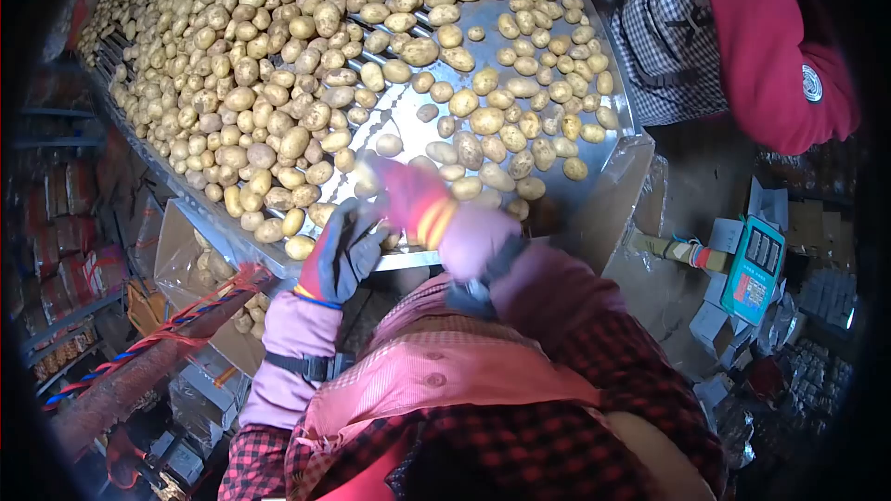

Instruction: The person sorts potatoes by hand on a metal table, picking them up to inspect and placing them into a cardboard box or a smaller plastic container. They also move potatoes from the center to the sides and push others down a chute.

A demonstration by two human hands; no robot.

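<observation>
Many potatoes (306, 65) cover a metal sorting table (422, 111), heaped on the left and spread in a looser layer on the right. My left hand (348, 246), in a grey and red glove with a blue cuff edge, is at the near rim beside the potatoes. Its fingers are loosely bent and apart, and I see nothing held in them. My right hand (413, 199), in a reddish glove with a yellow and orange cuff, reaches over the bare metal close to the left hand. Motion blurs its fingers, so whether it holds a potato cannot be made out.
Across the table's right side stands another person (682, 37) in a checked apron and red sleeves, one gloved hand at the rim. Open cardboard boxes (186, 246) sit under the near edge. A rope-wrapped pipe (158, 362) is at left; a teal device (756, 269) at right.
</observation>
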